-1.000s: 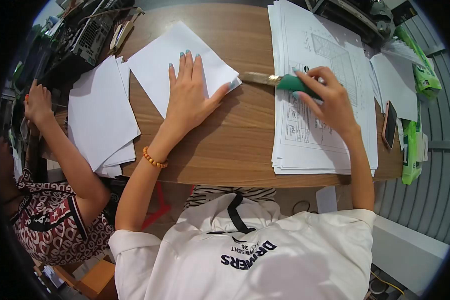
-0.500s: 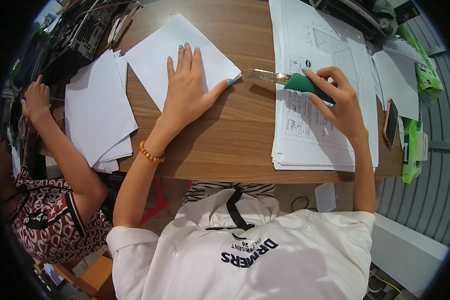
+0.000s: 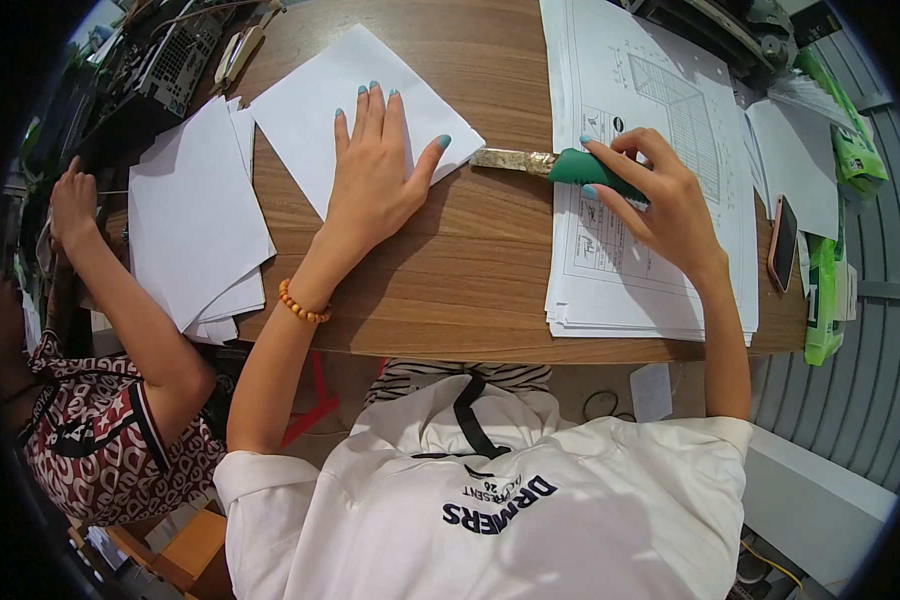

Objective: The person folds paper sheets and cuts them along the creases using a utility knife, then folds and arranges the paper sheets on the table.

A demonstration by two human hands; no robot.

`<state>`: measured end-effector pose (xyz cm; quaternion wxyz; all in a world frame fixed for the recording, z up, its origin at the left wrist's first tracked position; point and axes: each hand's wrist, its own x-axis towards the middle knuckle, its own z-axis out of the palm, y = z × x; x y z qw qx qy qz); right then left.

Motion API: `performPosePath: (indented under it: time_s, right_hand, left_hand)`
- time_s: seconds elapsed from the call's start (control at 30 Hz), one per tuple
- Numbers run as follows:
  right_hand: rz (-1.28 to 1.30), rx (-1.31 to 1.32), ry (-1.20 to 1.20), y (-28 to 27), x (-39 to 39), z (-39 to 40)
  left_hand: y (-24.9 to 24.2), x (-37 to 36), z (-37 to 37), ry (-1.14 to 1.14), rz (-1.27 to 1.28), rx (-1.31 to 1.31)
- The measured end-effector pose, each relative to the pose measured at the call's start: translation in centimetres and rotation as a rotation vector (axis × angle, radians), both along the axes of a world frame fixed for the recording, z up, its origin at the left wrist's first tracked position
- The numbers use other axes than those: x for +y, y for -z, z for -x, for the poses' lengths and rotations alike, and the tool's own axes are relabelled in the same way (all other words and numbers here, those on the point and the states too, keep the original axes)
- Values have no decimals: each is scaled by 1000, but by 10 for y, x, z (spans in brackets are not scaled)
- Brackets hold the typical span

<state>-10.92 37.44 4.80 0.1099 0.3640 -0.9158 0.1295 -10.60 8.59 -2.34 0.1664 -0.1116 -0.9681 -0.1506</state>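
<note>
Nearest the body, the front edge of the table (image 3: 450, 300) runs crosswise. On its right side, the printed stack (image 3: 610, 95) lies below the right hand (image 3: 650, 185), its near edge close to the table edge.

Right hand: fingers curled, thumb opposed, closed about the handle of the green-handled tool (image 3: 560, 166). The tool lies to the left of this hand. Its long axis runs roughly left to right, with the blade pointing left over bare wood and the handle above the printed stack.

Left hand (image 3: 375, 185): laid palm down, fingers extended away from the body, thumb spread to the right. It presses on the white paper (image 3: 355, 65) and grips nothing.

Governing relation: the paper's right corner lies between the two hands, just beyond the left thumb and in line with the blade. The blade tip is at this corner; whether it touches cannot be told. The left hand is the nearer, being on the paper; the right hand is well apart and spans the gap with the tool.

Farther out, the paper's opposite corner points away from the body, toward the far side of the table
</note>
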Motion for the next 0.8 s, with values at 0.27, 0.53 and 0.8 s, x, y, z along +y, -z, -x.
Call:
performPosePath:
  time_s: [0.27,0.53,0.8]
  right_hand:
    - [45,17,11,-3,-5,6]
    - [30,-61,14,-10,3,2]
    - [-11,-43,-11,-6,-3,3]
  left_hand:
    - [-3,1,-2,17,7,19]
    - [0,0,-1,10,14,32]
    - [0,0,-1,-3,8,7]
